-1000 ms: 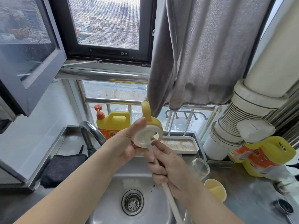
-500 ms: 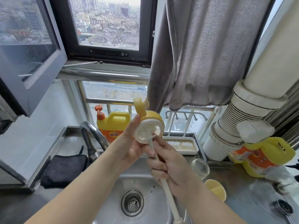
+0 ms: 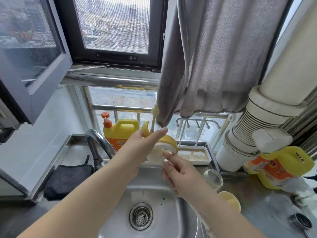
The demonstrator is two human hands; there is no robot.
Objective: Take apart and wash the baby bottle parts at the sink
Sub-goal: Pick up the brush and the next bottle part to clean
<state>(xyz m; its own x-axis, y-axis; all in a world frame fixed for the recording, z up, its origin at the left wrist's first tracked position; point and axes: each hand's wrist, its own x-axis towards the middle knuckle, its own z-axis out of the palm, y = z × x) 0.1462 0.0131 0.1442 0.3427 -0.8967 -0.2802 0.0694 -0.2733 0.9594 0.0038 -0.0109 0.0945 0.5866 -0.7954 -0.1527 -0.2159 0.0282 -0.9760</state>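
Head camera, looking down at a steel sink (image 3: 181, 219) set below a window. Both bare forearms reach in from the bottom of the picture and meet above the basin. The left hand (image 3: 142, 148) grips a yellow bottle collar (image 3: 169, 140) with a white inner part, its fingers and thumb curled round it; a curved yellow handle (image 3: 145, 128) sticks up beside the fingers. The right hand (image 3: 181, 174), just beneath the collar, is closed round the white handle of a bottle brush (image 3: 200, 219), which runs down past the wrist toward the basin. A thin stem with a small bristled tip (image 3: 154, 110) rises above the collar. The round drain strainer (image 3: 141, 216) sits directly below the hands. Behind the left arm curves the tap (image 3: 97, 138), with a yellow detergent bottle (image 3: 122, 130) on the sill. On the bench to the right stand a clear glass bottle body (image 3: 213, 178) and a yellow cap (image 3: 229, 200), near each other. A grey towel (image 3: 216, 54) hangs overhead.
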